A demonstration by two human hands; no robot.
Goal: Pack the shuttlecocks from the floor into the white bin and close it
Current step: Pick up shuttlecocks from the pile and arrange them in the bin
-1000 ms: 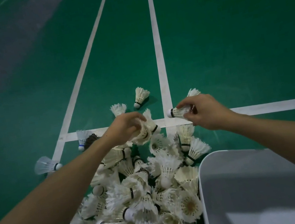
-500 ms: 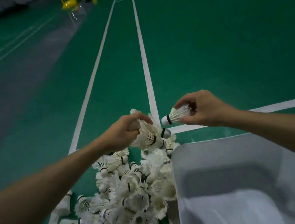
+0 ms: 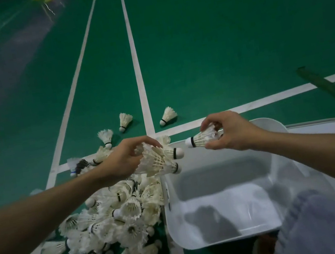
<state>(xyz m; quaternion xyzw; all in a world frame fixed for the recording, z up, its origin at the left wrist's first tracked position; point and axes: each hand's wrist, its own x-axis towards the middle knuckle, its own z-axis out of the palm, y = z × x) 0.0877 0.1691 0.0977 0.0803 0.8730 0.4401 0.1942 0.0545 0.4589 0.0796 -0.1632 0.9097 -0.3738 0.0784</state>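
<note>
Shuttlecocks [image 3: 161, 159] fill the left hand [image 3: 121, 162]: its fingers and thumb curl round the feather skirts of a small bunch, corks pointing right, held over the far left corner of the bin [image 3: 221, 175]. The right hand [image 3: 230, 133] pinches a single shuttlecock [image 3: 200, 139] by its feathers, cork pointing left, above the bin's far edge. Its cork is near the bunch's corks but not touching them. Nothing has been let go, and both loads hang above the opening. Below them the bin looks bare, showing only shadows on its white floor, so packing seems hardly begun. Just left of the bin, against its wall, lies the pile [image 3: 120, 219], dozens deep on the green court [image 3: 214, 41]. Three strays [image 3: 125, 120] sit farther out near the white lines. A flat white panel [image 3: 321, 126] behind the right forearm is probably the lid, off and beside the bin. By my reckoning almost everything is left to do: drop these, clear the pile and the strays, then fit the lid.
</note>
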